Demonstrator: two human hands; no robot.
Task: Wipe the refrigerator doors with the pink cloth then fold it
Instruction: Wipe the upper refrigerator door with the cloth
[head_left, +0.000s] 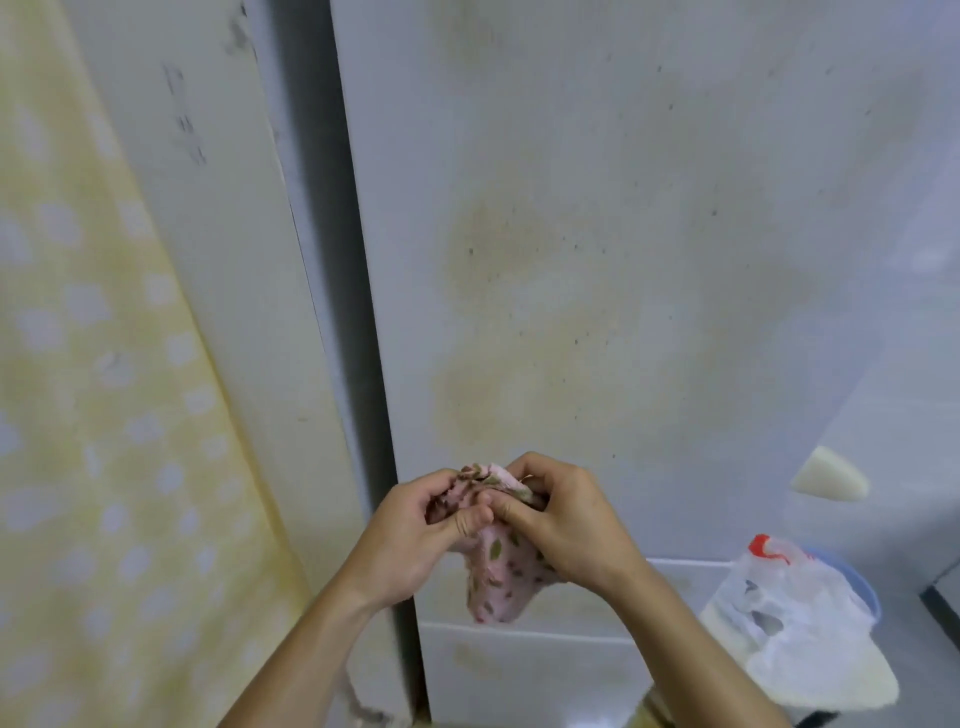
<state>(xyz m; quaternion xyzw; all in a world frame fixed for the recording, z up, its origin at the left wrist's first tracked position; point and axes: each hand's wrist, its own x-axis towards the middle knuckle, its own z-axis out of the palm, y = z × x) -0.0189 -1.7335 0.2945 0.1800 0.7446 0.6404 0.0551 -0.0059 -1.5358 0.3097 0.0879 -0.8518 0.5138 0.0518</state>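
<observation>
The pink cloth (496, 577), dotted with green and dark marks, is bunched between both hands in front of the refrigerator door (597, 234). My left hand (415, 540) grips its left side with curled fingers and thumb. My right hand (563, 525) pinches its top and right side. A loose end of the cloth hangs below the hands. The white door is stained yellow-brown and speckled with dark spots. A seam below the hands separates it from the lower door (519, 670).
A yellow curtain with white dots (104, 389) hangs at the left beside a scuffed white panel (223, 260). At the lower right a white plastic bag (789, 608) sits in a blue container. A cream handle-like piece (828, 475) sticks out at the right.
</observation>
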